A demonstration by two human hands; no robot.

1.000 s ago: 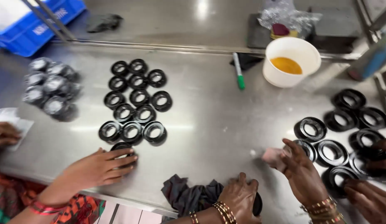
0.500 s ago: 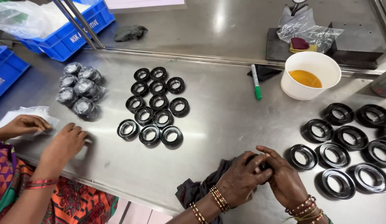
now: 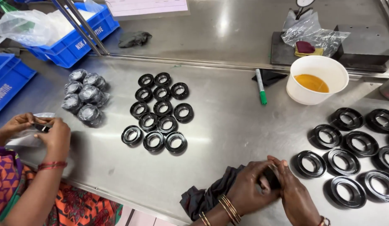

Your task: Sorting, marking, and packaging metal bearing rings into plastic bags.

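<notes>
Both hands close together around one black ring [image 3: 270,178] at the near edge of the steel table [image 3: 228,121]: the left hand [image 3: 248,190] cups it from the left with fingers curled over, the right hand [image 3: 295,194] presses in from the right, thumbs meeting on top. Only a dark sliver of the ring shows between the palms, so which way its open face points and how its axis lies cannot be told. A dark cloth [image 3: 207,196] lies bunched under and behind the left wrist, touching the hand.

Just right of the hands, larger black rings [image 3: 343,161] lie flat in rows, holes facing up. Near the table's middle a cluster of smaller black rings [image 3: 161,113] also lies flat, holes up, and left of it sits a heap of plastic-wrapped rings [image 3: 83,96]. A white bowl [image 3: 301,94] of orange liquid stands toward the far right, with a green marker [image 3: 260,86] beside it, its long axis running toward and away from the person, green cap nearer.

At the left edge a co-worker's hands [image 3: 44,129] pinch a small clear bag [image 3: 25,138]. Blue crates [image 3: 73,42] stand at the far left.
</notes>
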